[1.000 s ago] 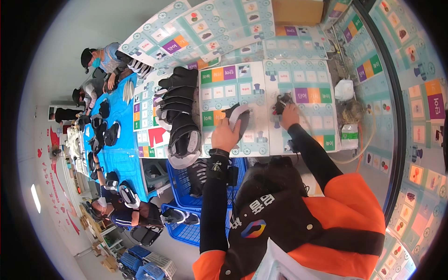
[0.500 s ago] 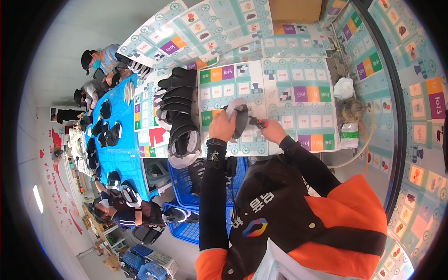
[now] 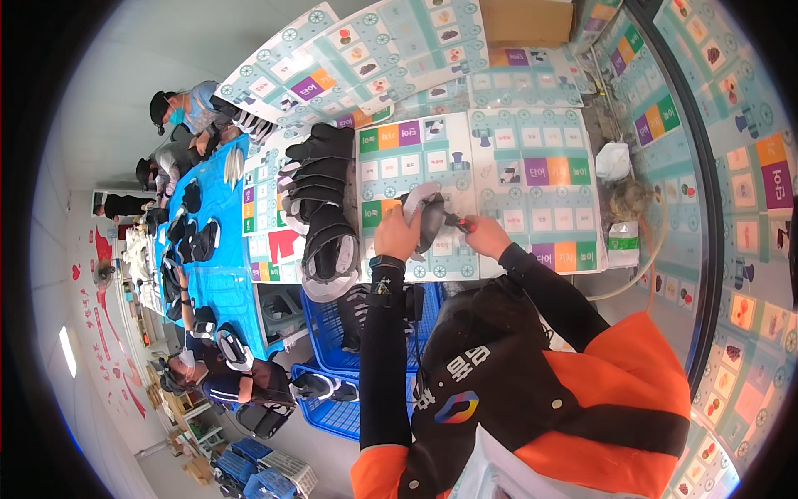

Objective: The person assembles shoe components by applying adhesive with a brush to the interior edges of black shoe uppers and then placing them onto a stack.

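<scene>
My left hand (image 3: 397, 233) is closed round a grey and black shoe upper (image 3: 429, 216), held just over the patterned table covering (image 3: 416, 165). In my right hand (image 3: 488, 236) is a small black hand tool with red on its handle (image 3: 459, 222), its kind too small to make out. The tool's black end points left and meets, or nearly meets, the right side of the shoe upper. Close by on the left, several black shoe uppers (image 3: 320, 179) stand in a row, the nearest with a pale grey rim (image 3: 331, 285).
Blue plastic crates (image 3: 326, 416) with shoes sit below the table's left end. Farther left, a blue-covered table (image 3: 218, 287) bears black shoes, with co-workers (image 3: 204, 366) around it. A white bag (image 3: 613, 161) and a thin hose (image 3: 636, 279) lie at the right edge.
The shoe upper in my left hand has turned slightly, showing more of its grey side. At the lower left, a co-worker has reached an arm up toward the blue table.
</scene>
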`<move>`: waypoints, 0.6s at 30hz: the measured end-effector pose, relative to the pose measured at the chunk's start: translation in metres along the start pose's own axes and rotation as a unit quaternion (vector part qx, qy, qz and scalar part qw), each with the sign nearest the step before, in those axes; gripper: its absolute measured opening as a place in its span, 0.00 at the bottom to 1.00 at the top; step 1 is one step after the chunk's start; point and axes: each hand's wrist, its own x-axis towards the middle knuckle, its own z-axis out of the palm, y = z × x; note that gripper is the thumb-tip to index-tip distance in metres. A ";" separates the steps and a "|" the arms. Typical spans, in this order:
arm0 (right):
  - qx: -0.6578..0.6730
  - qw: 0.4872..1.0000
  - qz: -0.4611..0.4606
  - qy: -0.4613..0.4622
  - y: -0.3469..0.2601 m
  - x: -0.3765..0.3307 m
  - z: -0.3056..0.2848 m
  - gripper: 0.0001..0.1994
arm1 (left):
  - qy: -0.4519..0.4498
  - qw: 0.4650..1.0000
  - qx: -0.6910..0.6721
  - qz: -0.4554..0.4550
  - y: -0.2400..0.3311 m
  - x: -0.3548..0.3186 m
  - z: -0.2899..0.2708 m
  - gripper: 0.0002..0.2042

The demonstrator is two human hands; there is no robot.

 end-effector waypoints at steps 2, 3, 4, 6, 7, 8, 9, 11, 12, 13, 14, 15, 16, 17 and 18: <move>0.000 1.000 -0.014 -0.005 -0.007 0.000 0.000 0.11 | 0.006 1.000 -0.001 0.001 -0.001 -0.002 0.001 0.23; 0.000 1.000 -0.009 -0.003 -0.010 0.000 0.001 0.12 | 0.012 1.000 -0.004 0.003 -0.003 -0.003 0.001 0.23; -0.001 1.000 -0.005 0.000 -0.010 0.001 0.000 0.13 | 0.013 1.000 -0.004 0.003 -0.003 -0.004 0.001 0.23; 0.009 1.000 -0.008 0.004 -0.009 0.004 -0.002 0.12 | 0.010 1.000 -0.006 -0.008 -0.003 -0.005 0.000 0.22; 0.021 1.000 -0.010 0.007 -0.011 0.004 -0.002 0.11 | 0.011 1.000 -0.006 -0.009 -0.004 -0.006 0.000 0.22; 0.021 1.000 -0.011 0.005 -0.013 0.003 -0.002 0.11 | 0.015 1.000 -0.014 -0.005 -0.004 -0.008 0.000 0.22; 0.007 1.000 -0.013 -0.005 -0.014 0.001 -0.003 0.11 | 0.020 1.000 -0.021 -0.002 -0.005 -0.009 0.000 0.22; -0.006 1.000 -0.016 -0.013 -0.012 0.003 -0.003 0.12 | 0.020 1.000 -0.024 -0.002 -0.005 -0.010 -0.002 0.22; 0.016 1.000 -0.010 -0.006 -0.010 0.005 -0.002 0.13 | 0.019 0.999 -0.027 -0.003 -0.006 -0.010 -0.002 0.22; 0.038 0.999 -0.005 -0.002 -0.012 0.004 -0.002 0.14 | 0.018 0.999 -0.027 -0.005 -0.006 -0.011 -0.003 0.22; 0.037 0.999 -0.004 -0.005 -0.013 0.002 -0.001 0.14 | 0.015 0.999 -0.030 -0.009 -0.007 -0.012 -0.004 0.22; 0.037 0.999 0.002 -0.030 -0.013 -0.002 -0.002 0.16 | 0.011 0.999 -0.033 -0.014 -0.008 -0.014 -0.004 0.22; 0.036 0.998 0.007 -0.052 -0.014 -0.003 -0.004 0.18 | 0.011 0.999 -0.034 -0.013 -0.008 -0.012 -0.005 0.22; 0.035 0.998 0.008 -0.051 -0.008 -0.002 -0.002 0.18 | 0.007 0.999 -0.040 -0.019 -0.010 -0.012 -0.006 0.23; 0.046 0.998 0.007 -0.048 -0.001 0.000 0.002 0.20 | 0.002 0.999 -0.046 -0.025 -0.010 -0.011 -0.006 0.23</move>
